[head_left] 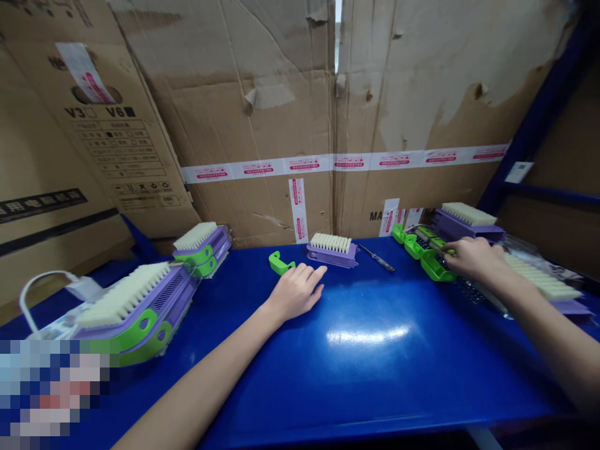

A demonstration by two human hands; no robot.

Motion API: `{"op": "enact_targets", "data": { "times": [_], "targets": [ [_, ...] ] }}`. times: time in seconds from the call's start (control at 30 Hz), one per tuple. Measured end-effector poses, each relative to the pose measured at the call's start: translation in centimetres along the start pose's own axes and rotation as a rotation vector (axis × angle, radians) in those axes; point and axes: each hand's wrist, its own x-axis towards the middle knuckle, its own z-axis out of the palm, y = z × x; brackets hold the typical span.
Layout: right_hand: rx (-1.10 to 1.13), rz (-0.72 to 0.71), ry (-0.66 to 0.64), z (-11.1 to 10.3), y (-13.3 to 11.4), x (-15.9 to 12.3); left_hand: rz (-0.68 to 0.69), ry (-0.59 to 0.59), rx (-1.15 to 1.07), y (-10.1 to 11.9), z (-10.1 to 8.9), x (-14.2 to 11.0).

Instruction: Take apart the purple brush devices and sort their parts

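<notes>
My left hand (297, 290) rests low over the blue table, palm down and fingers stretched out, with nothing visible in it. Just beyond its fingers lie a green curved handle piece (280, 263) and a purple brush head (332, 251) with cream bristles facing up. At the right, my right hand (475, 259) reaches down among the parts, its fingers bent together. Whatever its fingertips grip is hidden. Beside it are several green handle pieces (437, 267) and a small pack with green-yellow print (429, 236). A screwdriver (379, 258) lies between the hands.
Stacked purple-and-green brushes stand at the left, a near stack (140, 306) and a farther one (204, 250). More purple brush heads (469, 219) are piled at the right. Cardboard (262, 125) walls the back of the blue table (365, 381). A white cable (28, 287) loops at far left.
</notes>
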Motion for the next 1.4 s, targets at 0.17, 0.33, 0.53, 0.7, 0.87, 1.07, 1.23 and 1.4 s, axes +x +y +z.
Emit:
{"op": "enact_targets", "data": {
  "times": [0.17, 0.33, 0.53, 0.7, 0.87, 1.07, 1.23, 1.4],
  "targets": [
    [0.070, -0.078, 0.270, -1.9, -3.1, -1.1, -0.051, -0.035, 0.042, -0.3, -0.3, 0.2],
    [0.131, -0.262, 0.494, -2.6, -8.7, -2.3, -0.336, -0.092, 0.155, -1.4, -0.6, 0.1],
    [0.128, -0.586, 0.504, -1.3, -14.8, -3.9, -0.685, -0.365, 0.195, -3.1, -1.0, -0.5],
    [0.275, -0.696, 0.435, -0.2, -16.7, -5.8, -0.663, -0.330, 0.041, -2.9, -1.2, -0.3],
    [0.507, -0.693, 0.306, 0.2, -17.8, -7.5, -0.529, -0.173, -0.115, -0.3, -0.6, 0.3],
    [0.555, -0.753, 0.165, 0.3, -18.5, -8.1, -0.259, -0.057, -0.343, 1.5, -0.2, 0.1],
    [0.557, -0.763, 0.172, 0.3, -18.3, -8.1, -0.139, -0.027, -0.450, 1.3, -0.8, 0.1],
    [0.492, -0.788, 0.200, -0.2, -18.6, -8.3, -0.212, 0.134, -0.401, 0.8, -1.2, 0.2]
  ]
}}
